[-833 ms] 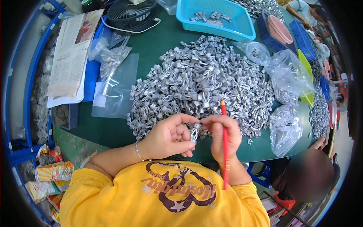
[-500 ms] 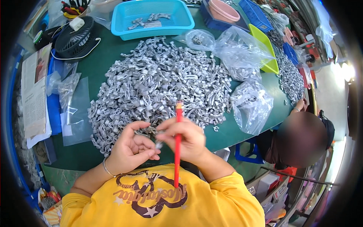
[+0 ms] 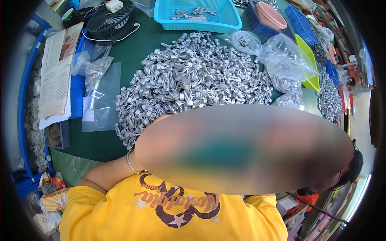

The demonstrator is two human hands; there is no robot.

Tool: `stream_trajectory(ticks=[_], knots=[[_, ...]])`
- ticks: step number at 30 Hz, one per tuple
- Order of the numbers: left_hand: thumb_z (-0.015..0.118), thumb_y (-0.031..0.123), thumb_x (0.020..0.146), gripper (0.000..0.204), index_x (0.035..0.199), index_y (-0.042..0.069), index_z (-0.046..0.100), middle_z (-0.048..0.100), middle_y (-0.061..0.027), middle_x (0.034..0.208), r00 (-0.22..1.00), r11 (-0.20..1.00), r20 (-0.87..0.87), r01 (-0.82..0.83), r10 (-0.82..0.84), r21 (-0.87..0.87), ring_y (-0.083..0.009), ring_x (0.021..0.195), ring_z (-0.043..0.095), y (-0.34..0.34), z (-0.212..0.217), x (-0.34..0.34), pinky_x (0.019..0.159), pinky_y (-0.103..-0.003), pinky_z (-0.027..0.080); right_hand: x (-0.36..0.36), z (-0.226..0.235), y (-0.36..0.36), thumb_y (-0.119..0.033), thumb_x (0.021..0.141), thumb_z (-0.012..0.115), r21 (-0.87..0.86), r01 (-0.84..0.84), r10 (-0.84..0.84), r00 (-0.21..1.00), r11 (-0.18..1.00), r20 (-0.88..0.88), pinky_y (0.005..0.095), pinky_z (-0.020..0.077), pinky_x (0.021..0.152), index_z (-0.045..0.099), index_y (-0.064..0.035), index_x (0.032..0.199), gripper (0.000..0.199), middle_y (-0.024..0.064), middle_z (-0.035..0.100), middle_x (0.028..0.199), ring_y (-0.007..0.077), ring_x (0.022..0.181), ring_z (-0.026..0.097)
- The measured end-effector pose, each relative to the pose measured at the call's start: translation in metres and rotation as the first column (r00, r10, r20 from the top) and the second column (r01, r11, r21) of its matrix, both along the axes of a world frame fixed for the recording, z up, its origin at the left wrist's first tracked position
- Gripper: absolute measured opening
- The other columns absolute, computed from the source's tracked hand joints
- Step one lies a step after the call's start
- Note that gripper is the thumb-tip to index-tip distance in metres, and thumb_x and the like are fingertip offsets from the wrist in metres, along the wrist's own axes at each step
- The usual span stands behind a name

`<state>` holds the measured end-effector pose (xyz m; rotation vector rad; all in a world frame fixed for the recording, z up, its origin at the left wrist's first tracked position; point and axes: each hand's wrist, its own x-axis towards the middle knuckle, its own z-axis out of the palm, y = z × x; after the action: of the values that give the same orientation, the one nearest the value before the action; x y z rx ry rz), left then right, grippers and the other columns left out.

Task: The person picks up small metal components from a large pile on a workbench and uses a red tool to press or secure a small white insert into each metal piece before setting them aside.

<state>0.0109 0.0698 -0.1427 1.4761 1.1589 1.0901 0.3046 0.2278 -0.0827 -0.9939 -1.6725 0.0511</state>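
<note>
Green tabletop [image 3: 132, 52] bears grey looped pieces [image 3: 193, 76]; blur hides both hands, so their grip I cannot tell.

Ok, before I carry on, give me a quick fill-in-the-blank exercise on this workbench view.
1. The heap of metal parts lies on a tabletop coloured dark ____.
2. The lime tray is to the ____ of the heap in the picture.
3. The blue basket holds ____ parts than the heap.
4. The bracelet circles the person's ____ wrist.

Missing words: green; right; fewer; left.
</note>
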Motion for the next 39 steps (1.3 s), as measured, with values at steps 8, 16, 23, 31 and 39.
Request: stream_trajectory(ticks=[8,16,23,31,39], knots=[[0.056,0.009,0.085,0.024,0.109,0.005,0.054,0.057,-0.0073,0.107,0.987,0.972,0.097,-0.106,0.129,-0.211,-0.0178,0.096,0.056,-0.001,0.022,0.007,0.081,-0.031,0.047,-0.057,-0.015,-0.011,0.002,0.062,0.072,-0.278,-0.279,0.375,0.838,0.919,0.397,0.0372,0.0433,0.064,0.050,-0.0054,0.074,0.027,0.0090,0.059,0.076,0.0291,0.069,0.054],[0.063,0.007,0.081,0.023,0.104,0.003,0.060,0.061,-0.0076,0.104,0.987,0.994,0.118,-0.105,0.107,-0.019,-0.0173,0.094,0.059,0.014,0.024,0.021,0.082,-0.031,0.048,-0.087,-0.013,-0.046,0.001,0.062,0.078,-0.174,-0.605,0.603,0.795,0.777,-0.072,0.0273,0.0470,0.053,0.048,-0.0068,0.075,0.034,0.0126,0.063,0.079,0.0209,0.062,0.058],[0.059,0.007,0.084,0.021,0.105,0.005,0.060,0.062,-0.0062,0.099,0.979,0.978,0.006,-0.203,0.203,0.041,-0.0169,0.088,0.060,0.008,0.030,0.012,0.076,-0.030,0.049,-0.104,-0.029,-0.059,-0.002,0.066,0.078,-0.285,-0.756,0.701,0.653,0.589,-0.285,0.0261,0.0494,0.058,0.047,-0.0056,0.080,0.034,0.0153,0.063,0.084,0.0182,0.067,0.060],[0.056,0.008,0.087,0.019,0.105,0.003,0.059,0.063,-0.0070,0.096,0.939,0.966,0.235,-0.233,0.253,-0.109,-0.0162,0.085,0.061,-0.002,0.020,0.012,0.074,-0.029,0.049,-0.111,-0.023,-0.073,0.004,0.085,0.055,-0.341,-0.921,0.381,0.389,0.190,-0.839,0.0250,0.0541,0.061,0.040,-0.0018,0.094,0.019,0.0186,0.058,0.093,0.0156,0.068,0.062],[0.060,-0.007,0.081,0.026,0.106,-0.007,0.054,0.061,-0.0135,0.092,0.945,0.965,0.206,-0.262,0.256,0.002,-0.0158,0.077,0.064,0.000,0.040,0.008,0.068,-0.025,0.054,-0.113,-0.019,-0.079,0.006,0.084,0.055,-0.339,-0.931,0.292,0.364,0.136,-0.884,0.0248,0.0543,0.057,0.040,-0.0018,0.093,0.019,0.0184,0.058,0.091,0.0159,0.064,0.062]])
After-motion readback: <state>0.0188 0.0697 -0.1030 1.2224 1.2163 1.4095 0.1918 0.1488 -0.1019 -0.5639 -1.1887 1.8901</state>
